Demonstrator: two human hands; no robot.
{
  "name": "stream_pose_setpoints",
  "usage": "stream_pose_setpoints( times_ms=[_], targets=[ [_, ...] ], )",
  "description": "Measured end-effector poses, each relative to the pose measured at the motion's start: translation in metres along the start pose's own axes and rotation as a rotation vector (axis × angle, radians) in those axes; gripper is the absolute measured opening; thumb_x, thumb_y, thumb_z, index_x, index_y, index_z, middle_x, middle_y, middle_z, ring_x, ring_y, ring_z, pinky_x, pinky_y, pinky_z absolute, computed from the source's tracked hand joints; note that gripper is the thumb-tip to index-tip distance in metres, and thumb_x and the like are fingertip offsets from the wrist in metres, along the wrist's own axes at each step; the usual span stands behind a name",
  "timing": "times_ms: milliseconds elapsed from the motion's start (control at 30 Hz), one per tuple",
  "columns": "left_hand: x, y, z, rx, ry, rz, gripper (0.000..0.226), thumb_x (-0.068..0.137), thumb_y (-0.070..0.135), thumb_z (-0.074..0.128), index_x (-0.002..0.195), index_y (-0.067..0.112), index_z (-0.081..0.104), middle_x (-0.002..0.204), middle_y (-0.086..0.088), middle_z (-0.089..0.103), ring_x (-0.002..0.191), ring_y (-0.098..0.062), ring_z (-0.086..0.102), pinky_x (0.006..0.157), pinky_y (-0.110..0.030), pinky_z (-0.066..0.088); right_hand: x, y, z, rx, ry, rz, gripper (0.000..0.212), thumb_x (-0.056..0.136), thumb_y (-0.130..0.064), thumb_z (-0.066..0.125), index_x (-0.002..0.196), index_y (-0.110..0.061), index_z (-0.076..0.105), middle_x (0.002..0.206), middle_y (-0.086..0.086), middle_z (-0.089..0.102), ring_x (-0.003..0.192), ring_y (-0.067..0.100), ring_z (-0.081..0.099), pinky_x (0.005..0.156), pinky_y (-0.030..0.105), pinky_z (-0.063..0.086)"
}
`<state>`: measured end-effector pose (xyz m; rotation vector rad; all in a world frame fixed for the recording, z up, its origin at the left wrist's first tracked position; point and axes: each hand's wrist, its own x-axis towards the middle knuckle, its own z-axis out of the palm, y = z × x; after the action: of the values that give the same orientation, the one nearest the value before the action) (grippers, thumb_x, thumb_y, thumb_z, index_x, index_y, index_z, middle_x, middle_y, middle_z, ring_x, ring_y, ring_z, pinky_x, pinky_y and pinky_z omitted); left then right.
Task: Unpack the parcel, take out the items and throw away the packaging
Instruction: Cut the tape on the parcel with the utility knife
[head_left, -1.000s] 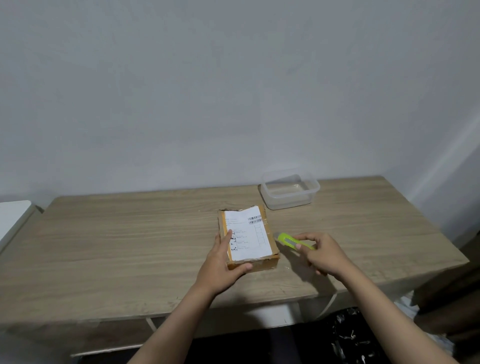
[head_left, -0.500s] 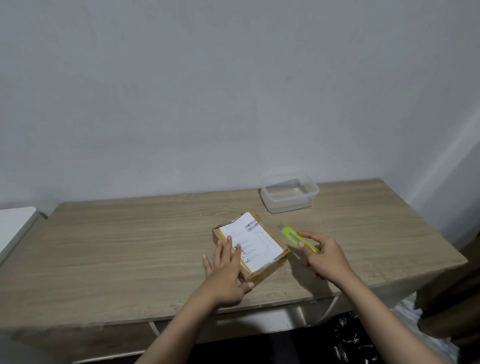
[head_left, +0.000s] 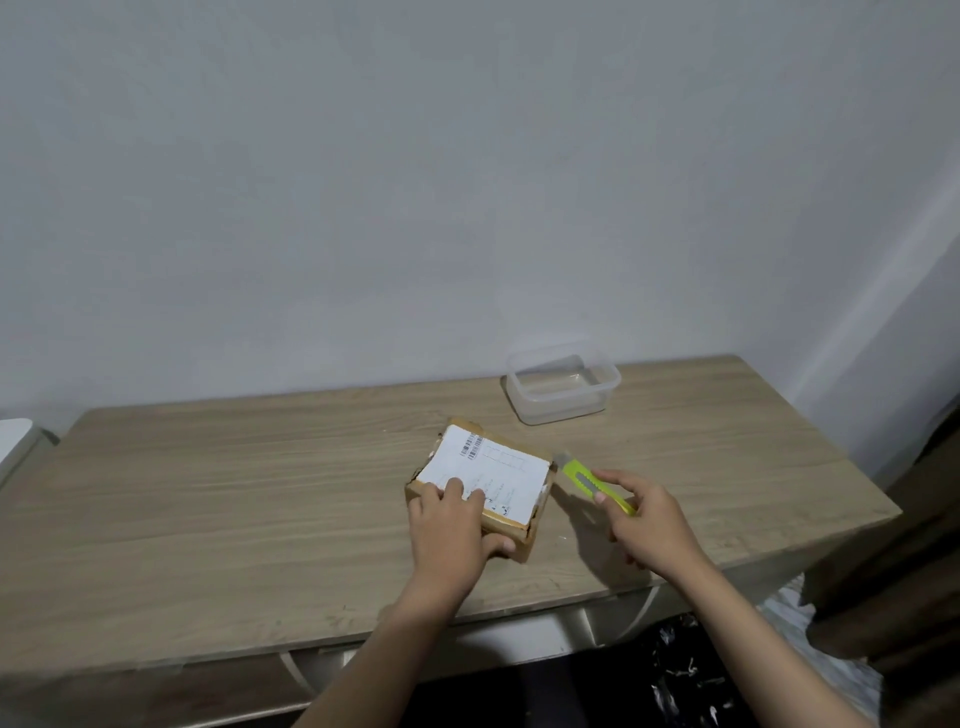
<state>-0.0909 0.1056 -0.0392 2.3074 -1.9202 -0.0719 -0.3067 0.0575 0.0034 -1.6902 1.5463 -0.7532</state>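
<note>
The parcel (head_left: 488, 483), a small brown box with a white label, lies flat near the front middle of the desk (head_left: 234, 499), not yet opened. The left hand (head_left: 449, 525) presses down on its near corner, palm flat, thumb wrapped against the front side. The right hand (head_left: 652, 525) has its grip closed around a yellow-green utility knife (head_left: 589, 480), the tip right at the box's right edge. If the blade slips along the tape, it could run toward the steadying fingers; pushed too deep, it could score whatever is packed inside
</note>
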Motion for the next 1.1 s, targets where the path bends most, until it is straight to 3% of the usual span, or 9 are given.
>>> stream_pose_setpoints(
  times_ms=[133, 233, 367, 433, 467, 533, 600, 667, 1100],
  targets=[
    [0.001, 0.005, 0.002, -0.029, 0.029, 0.1, 0.051, 0.081, 0.066, 0.048, 0.113, 0.03, 0.062, 0.113, 0.003, 0.056, 0.106, -0.025, 0.046, 0.087, -0.037, 0.03, 0.001, 0.002, 0.001, -0.058, -0.014, 0.022, 0.03, 0.09, -0.015, 0.057, 0.118, -0.024, 0.063, 0.058, -0.016, 0.053, 0.034, -0.001, 0.051, 0.034, 0.008, 0.033],
    [0.002, 0.003, -0.002, -0.064, -0.01, 0.201, 0.047, 0.083, 0.065, 0.047, 0.113, 0.033, 0.064, 0.105, 0.003, 0.054, 0.103, -0.022, 0.047, 0.084, -0.036, 0.025, 0.002, 0.003, 0.002, -0.136, -0.018, 0.019, 0.032, 0.09, -0.017, 0.055, 0.121, -0.023, 0.06, 0.064, -0.02, 0.051, 0.041, -0.009, 0.052, 0.039, 0.007, 0.036],
    [0.008, -0.005, 0.001, -0.218, -0.021, 0.2, 0.054, 0.072, 0.071, 0.055, 0.112, 0.036, 0.064, 0.103, 0.008, 0.049, 0.107, -0.016, 0.044, 0.085, -0.032, 0.02, 0.001, 0.004, 0.004, -0.21, -0.003, 0.012, 0.034, 0.089, -0.016, 0.053, 0.123, -0.02, 0.06, 0.073, -0.002, 0.063, 0.049, 0.007, 0.05, 0.053, 0.019, 0.042],
    [0.006, -0.009, 0.009, -0.278, 0.001, 0.175, 0.061, 0.068, 0.075, 0.054, 0.116, 0.037, 0.057, 0.12, 0.006, 0.044, 0.122, -0.017, 0.038, 0.096, -0.034, 0.017, 0.0, 0.003, 0.005, -0.237, -0.005, -0.008, 0.035, 0.089, -0.014, 0.053, 0.124, -0.018, 0.06, 0.082, 0.004, 0.066, 0.064, 0.015, 0.053, 0.065, 0.024, 0.045],
    [0.006, -0.009, 0.013, -0.269, -0.006, 0.157, 0.068, 0.068, 0.077, 0.052, 0.124, 0.038, 0.05, 0.135, 0.001, 0.038, 0.133, -0.021, 0.028, 0.104, -0.041, 0.015, 0.0, 0.002, 0.006, -0.247, -0.009, -0.02, 0.035, 0.09, -0.014, 0.053, 0.124, -0.017, 0.059, 0.085, 0.006, 0.068, 0.068, 0.019, 0.055, 0.068, 0.026, 0.044],
    [0.006, -0.008, 0.018, -0.257, -0.071, 0.099, 0.091, 0.066, 0.081, 0.048, 0.142, 0.034, 0.028, 0.157, -0.008, 0.005, 0.146, -0.027, -0.005, 0.112, -0.058, 0.005, 0.001, 0.0, 0.008, -0.275, -0.007, -0.035, 0.035, 0.089, -0.014, 0.053, 0.124, -0.017, 0.059, 0.099, 0.012, 0.071, 0.079, 0.028, 0.063, 0.071, 0.027, 0.045],
    [0.008, -0.005, 0.016, -0.296, -0.15, 0.026, 0.11, 0.064, 0.083, 0.049, 0.15, 0.028, 0.006, 0.156, -0.01, -0.022, 0.143, -0.028, -0.024, 0.112, -0.062, 0.005, 0.002, -0.002, 0.009, -0.3, 0.002, -0.042, 0.035, 0.089, -0.014, 0.053, 0.124, -0.017, 0.059, 0.106, 0.013, 0.071, 0.094, 0.032, 0.065, 0.074, 0.028, 0.046],
    [0.009, -0.001, 0.015, -0.32, -0.187, -0.042, 0.117, 0.065, 0.083, 0.049, 0.15, 0.022, -0.003, 0.153, -0.014, -0.03, 0.141, -0.029, -0.029, 0.114, -0.059, 0.012, 0.002, -0.004, 0.012, -0.325, 0.001, -0.06, 0.036, 0.088, -0.014, 0.054, 0.124, -0.016, 0.059, 0.11, 0.012, 0.07, 0.102, 0.031, 0.064, 0.079, 0.029, 0.046],
    [0.0, 0.017, 0.022, -0.263, -0.16, -0.158, 0.117, 0.068, 0.086, 0.038, 0.15, 0.015, -0.005, 0.153, -0.021, -0.026, 0.141, -0.034, -0.027, 0.11, -0.052, 0.029, 0.009, -0.021, 0.024, -0.431, -0.018, -0.159, 0.035, 0.087, -0.013, 0.049, 0.121, -0.02, 0.059, 0.1, 0.014, 0.072, 0.096, 0.036, 0.063, 0.074, 0.039, 0.05]
  ],
)
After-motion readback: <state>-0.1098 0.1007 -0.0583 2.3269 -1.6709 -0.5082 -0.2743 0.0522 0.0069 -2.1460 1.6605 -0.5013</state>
